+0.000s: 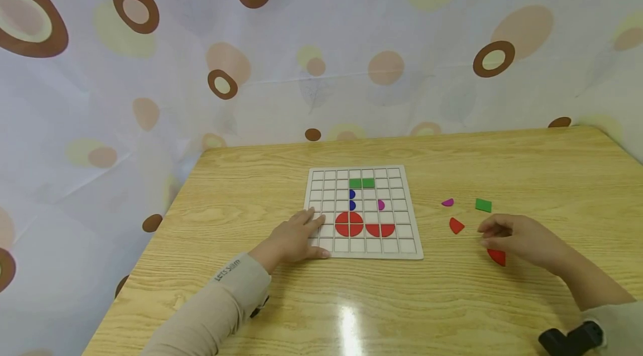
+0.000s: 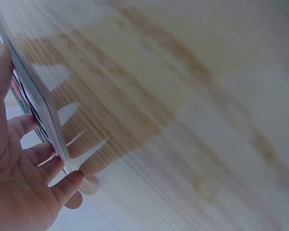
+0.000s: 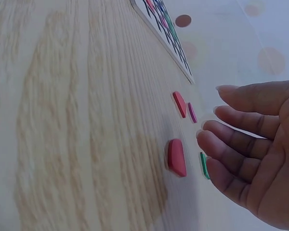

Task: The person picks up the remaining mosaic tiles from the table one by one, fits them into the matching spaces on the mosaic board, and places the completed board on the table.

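On the worktop (image 1: 402, 294), just below the right hand (image 1: 524, 240), we note a thick red quarter-disc (image 1: 497, 258), partly covered by that hand in the head view. The right hand's fingers are loosely bent and hold nothing; the right wrist view shows them apart from the piece. Beyond it lie a second red wedge (image 1: 456, 226), a magenta half-disc (image 1: 448, 202) and a loose green rectangle (image 1: 484, 205). Left of these sits a flat white board (image 1: 373, 245), ruled into square cells and carrying red, blue, green and magenta pieces. Our left hand (image 1: 296, 237) touches its left edge, fingers extended, hiding some corner cells. We record streaked wood grain, a bright glare (image 1: 349, 328) near the front, and creased cloth (image 1: 321, 21) behind, printed with brown rings.
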`<state>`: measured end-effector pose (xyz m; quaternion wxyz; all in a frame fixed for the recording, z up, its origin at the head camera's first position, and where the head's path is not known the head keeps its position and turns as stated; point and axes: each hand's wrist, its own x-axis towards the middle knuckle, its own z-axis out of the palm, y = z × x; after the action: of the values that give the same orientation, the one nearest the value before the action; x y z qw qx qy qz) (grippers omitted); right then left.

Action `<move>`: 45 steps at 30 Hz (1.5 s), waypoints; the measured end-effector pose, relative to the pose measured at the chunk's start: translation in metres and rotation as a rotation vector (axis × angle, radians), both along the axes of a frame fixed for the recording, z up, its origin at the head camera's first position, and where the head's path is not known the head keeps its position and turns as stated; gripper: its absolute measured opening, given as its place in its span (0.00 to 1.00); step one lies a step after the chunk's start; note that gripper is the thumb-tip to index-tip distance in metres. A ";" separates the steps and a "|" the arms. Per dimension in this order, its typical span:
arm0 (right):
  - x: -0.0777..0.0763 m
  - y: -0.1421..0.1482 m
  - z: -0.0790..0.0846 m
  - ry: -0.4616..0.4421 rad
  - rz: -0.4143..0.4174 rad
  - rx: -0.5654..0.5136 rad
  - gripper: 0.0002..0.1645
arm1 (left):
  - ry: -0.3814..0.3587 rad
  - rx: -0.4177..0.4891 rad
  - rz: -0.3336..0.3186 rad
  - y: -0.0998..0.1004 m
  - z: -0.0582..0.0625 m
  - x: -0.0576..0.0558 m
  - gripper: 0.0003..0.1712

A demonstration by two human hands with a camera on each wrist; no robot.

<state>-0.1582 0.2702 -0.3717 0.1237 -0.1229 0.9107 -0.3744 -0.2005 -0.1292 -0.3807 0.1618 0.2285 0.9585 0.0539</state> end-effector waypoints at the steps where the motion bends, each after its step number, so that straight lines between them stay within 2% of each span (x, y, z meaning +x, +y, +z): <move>1: 0.000 0.002 -0.001 -0.004 -0.001 -0.002 0.20 | 0.000 -0.001 -0.002 0.000 0.000 0.000 0.48; 5: 0.000 0.008 -0.003 -0.033 -0.001 -0.003 0.20 | -0.005 -0.003 -0.005 0.001 0.000 0.000 0.48; 13: 0.000 0.015 -0.010 -0.085 -0.003 0.062 0.22 | 0.003 -0.013 -0.012 0.001 0.000 0.000 0.48; 18: 0.000 0.015 -0.014 -0.049 0.018 0.117 0.22 | 0.008 -0.016 -0.011 0.000 -0.001 -0.001 0.48; 26: -0.001 0.012 -0.019 -0.014 0.018 0.167 0.15 | 0.011 -0.006 -0.016 0.000 -0.001 -0.001 0.47; 37: -0.001 0.010 -0.022 0.022 0.054 0.184 0.12 | -0.001 0.001 0.000 0.000 -0.004 -0.002 0.48; 45: 0.003 0.009 -0.024 0.025 0.014 0.155 0.13 | 0.010 -0.003 -0.015 -0.001 -0.004 -0.002 0.48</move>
<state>-0.1551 0.2788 -0.3953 0.1241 -0.1240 0.9376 -0.3002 -0.2023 -0.1304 -0.3852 0.1577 0.2358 0.9576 0.0502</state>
